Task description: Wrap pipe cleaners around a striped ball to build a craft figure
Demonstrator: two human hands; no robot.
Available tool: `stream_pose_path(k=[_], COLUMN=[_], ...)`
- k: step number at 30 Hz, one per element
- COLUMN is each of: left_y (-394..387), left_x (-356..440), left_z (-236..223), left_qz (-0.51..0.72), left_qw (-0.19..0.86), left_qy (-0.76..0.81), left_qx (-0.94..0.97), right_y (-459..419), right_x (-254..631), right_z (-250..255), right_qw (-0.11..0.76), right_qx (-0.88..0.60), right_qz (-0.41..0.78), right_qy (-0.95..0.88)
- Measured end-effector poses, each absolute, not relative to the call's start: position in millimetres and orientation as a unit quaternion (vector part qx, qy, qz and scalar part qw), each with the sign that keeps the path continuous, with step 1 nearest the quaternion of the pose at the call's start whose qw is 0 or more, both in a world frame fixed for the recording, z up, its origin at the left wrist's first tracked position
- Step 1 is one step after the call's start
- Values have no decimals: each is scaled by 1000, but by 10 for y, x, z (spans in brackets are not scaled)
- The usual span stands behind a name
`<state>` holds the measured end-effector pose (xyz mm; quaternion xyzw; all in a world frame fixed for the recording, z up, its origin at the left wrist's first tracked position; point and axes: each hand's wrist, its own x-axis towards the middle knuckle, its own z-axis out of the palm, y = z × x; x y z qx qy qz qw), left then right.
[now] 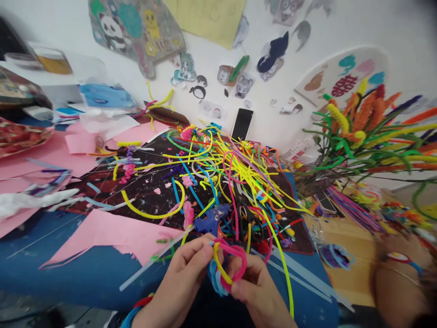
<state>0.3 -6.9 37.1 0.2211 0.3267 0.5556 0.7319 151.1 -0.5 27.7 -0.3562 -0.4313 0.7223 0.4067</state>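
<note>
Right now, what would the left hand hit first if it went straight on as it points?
Past the looped piece it holds, the left hand would likely meet the blue glue gun first; height difference is unclear.

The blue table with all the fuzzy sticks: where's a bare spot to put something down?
At the front left, the blue table shows bare between the pink paper and the front edge. A wooden patch shows between the purple coil and the other person's arm. The middle is crowded with yellow fuzzy sticks and a glue gun.
</note>
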Motion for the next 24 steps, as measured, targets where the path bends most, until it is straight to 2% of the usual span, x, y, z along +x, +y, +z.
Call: stream_pose_path(k=[13, 18, 21, 24], left_y=[-66, -77, -84, -86], left_x=[41, 50, 45, 29], left_z=[363, 338, 343, 379], left_qz=[518, 529, 552, 579], left_qw=[811, 796, 757, 707], left_qy=[220, 243, 300, 353], left_qx=[161, 167, 179, 199], right_y=[-49, -34, -32, -43], right_x=[1479, 1456, 1485, 1531], right_z=[198, 160, 197, 287], right_qw=[413, 430, 420, 420], right_qx=[-380, -387, -403, -403], right_qz=[744, 728, 689, 567], right_qy=[-363, -368, -432, -583])
